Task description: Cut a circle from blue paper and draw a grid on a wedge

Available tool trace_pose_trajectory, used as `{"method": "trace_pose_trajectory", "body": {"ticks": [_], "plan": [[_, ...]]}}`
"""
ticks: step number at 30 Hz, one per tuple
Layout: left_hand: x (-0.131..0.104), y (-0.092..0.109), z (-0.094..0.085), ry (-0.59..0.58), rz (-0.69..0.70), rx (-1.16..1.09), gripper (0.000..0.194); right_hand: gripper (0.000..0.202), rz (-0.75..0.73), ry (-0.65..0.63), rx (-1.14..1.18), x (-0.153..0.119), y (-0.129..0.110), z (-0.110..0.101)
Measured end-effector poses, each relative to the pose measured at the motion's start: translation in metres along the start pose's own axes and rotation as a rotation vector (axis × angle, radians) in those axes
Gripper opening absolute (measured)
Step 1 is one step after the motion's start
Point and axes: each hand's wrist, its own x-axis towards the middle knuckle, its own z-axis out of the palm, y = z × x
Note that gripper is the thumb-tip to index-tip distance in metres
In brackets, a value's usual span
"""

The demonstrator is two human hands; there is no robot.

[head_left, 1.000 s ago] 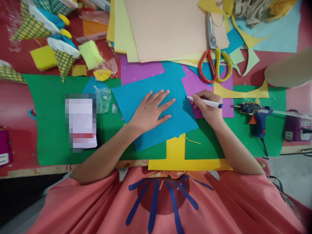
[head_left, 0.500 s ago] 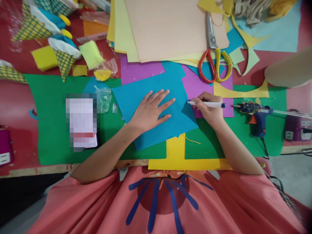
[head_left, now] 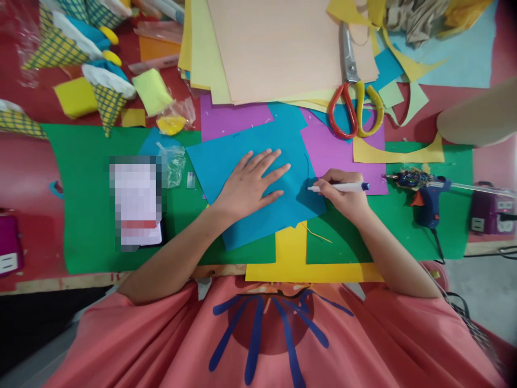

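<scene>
My left hand point(head_left: 252, 186) lies flat with fingers spread on a blue sheet point(head_left: 214, 156). A white pen point(head_left: 347, 187) with a blue end is pinched in my right hand point(head_left: 343, 196), its tip touching or just above the sheet near the right edge. A short dark curved line shows on the sheet above the pen tip. Under the blue sheet are purple sheets point(head_left: 339, 148), a green sheet point(head_left: 89, 215) and a yellow piece point(head_left: 291, 248).
Scissors point(head_left: 351, 86) rest on stacked paper point(head_left: 283, 48) behind the hands. At the right are a glue gun point(head_left: 428, 196), a cream cylinder point(head_left: 480, 118) and a purple box point(head_left: 490, 210). A blurred phone-like object point(head_left: 137, 199), sponges point(head_left: 76, 97) and checkered cones point(head_left: 109, 102) are at the left.
My right hand has moved the pen down along the right side of the blue sheet, and the curved line there looks longer. My left hand has stayed in place.
</scene>
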Motion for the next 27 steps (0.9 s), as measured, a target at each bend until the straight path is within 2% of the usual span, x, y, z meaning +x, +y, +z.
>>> {"method": "trace_pose_trajectory", "body": {"ticks": [6,9,13,15,22,27], "plan": [[0.0,0.0,0.004,0.03,-0.011,-0.014,0.055,0.022,0.065,0.137,0.166,-0.017,-0.01,-0.001],[0.0,0.001,0.005,0.045,-0.033,-0.005,0.056,0.02,0.038,0.014,0.142,-0.031,-0.015,0.006],[0.001,0.003,0.004,0.033,-0.045,-0.002,0.055,0.012,-0.112,-0.153,0.031,-0.05,-0.015,0.019],[0.001,0.004,0.003,0.025,-0.049,0.001,0.055,0.014,-0.176,-0.196,-0.003,-0.055,-0.013,0.024],[0.001,0.004,0.001,0.029,-0.046,-0.001,0.053,0.015,-0.285,-0.245,-0.06,-0.059,-0.011,0.029],[0.001,0.004,0.0,0.021,-0.043,0.009,0.054,0.017,-0.312,-0.215,-0.128,-0.056,-0.011,0.027]]}}
